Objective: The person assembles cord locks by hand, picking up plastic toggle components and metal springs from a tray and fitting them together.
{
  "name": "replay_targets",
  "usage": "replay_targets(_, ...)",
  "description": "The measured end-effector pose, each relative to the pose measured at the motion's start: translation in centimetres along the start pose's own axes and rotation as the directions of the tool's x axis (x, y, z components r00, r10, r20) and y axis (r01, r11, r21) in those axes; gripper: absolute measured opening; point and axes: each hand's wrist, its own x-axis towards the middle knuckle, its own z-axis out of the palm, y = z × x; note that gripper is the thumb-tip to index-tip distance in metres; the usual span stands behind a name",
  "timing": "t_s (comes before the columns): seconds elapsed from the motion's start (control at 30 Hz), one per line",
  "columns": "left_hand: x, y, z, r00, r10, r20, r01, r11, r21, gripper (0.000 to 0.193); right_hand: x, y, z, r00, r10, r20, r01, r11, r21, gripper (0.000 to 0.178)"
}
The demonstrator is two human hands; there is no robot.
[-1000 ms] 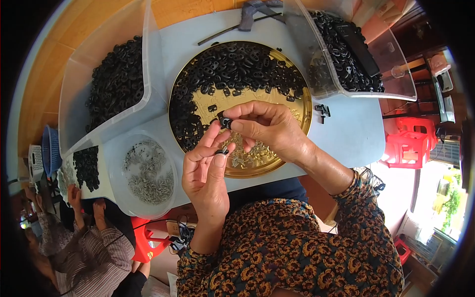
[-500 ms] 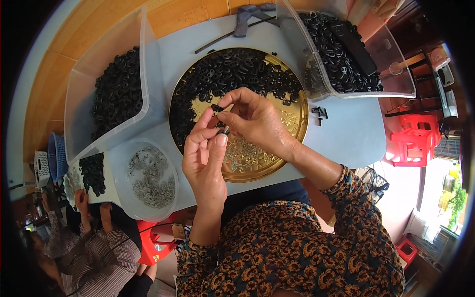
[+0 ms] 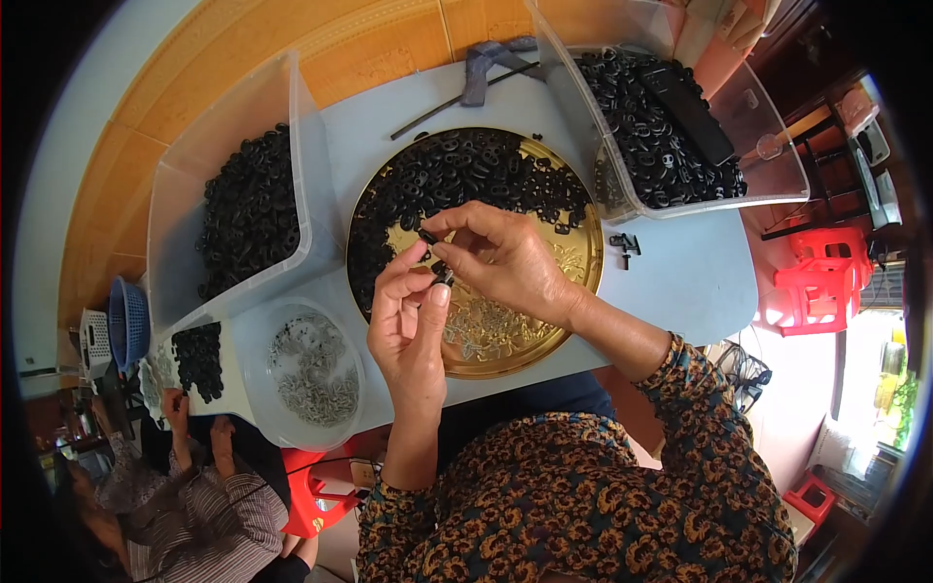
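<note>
We are pinching a small black part [image 3: 429,236] in our right hand [image 3: 505,262] against what seems a second piece in our left hand [image 3: 413,325], above the gold tray [image 3: 505,345], many black pieces [image 3: 457,180] still lying unhandled there.

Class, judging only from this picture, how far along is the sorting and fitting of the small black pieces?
Done: a left bin and a right bin each hold many black pieces, though finished or raw cannot be told. In hand: the left hand and right hand pinch a small black piece over the gold tray. Left: a large heap of black pieces covers the tray's far half.
</note>
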Motion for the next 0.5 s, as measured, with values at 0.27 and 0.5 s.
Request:
replay_targets(0.27,-1.0,0.3,-0.5,0.999,-0.051,-0.008,0.049,0.99,-0.129,0.015,-0.7,-0.6,-0.5,0.856,0.424,0.297,-0.51,0.596,0.62,0.021)
replay_targets(0.5,-1.5,0.1,-0.1,1.0,0.008,0.006,-0.007,0.992,-0.123,0.015,-1.9,-2.1,-0.7,0.785,0.521,0.335,-0.561,0.37,0.741,0.023)
